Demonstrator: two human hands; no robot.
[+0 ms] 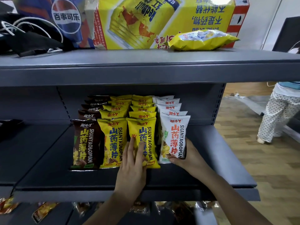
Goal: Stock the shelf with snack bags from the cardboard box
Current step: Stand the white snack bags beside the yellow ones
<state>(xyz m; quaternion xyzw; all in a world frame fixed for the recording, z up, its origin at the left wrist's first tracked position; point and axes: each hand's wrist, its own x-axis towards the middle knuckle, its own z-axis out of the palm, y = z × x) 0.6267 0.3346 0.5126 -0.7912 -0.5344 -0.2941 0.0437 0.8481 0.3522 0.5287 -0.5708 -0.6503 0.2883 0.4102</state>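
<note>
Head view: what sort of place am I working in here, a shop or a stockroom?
Most likely a small shop, or a mock-up of one. A grey metal retail shelf holds neat rows of snack bags faced forward by flavour. Drink cartons sit on the top tier, and more packets lie on the tier below.

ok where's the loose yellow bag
In the head view the loose yellow bag lies flat on the top shelf, upper right, against the yellow Red Bull box, above the stocked rows.

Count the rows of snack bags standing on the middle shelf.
4: a brown row at left, two yellow rows in the middle, a white row at right. Bags behind the fronts are partly hidden.
</note>
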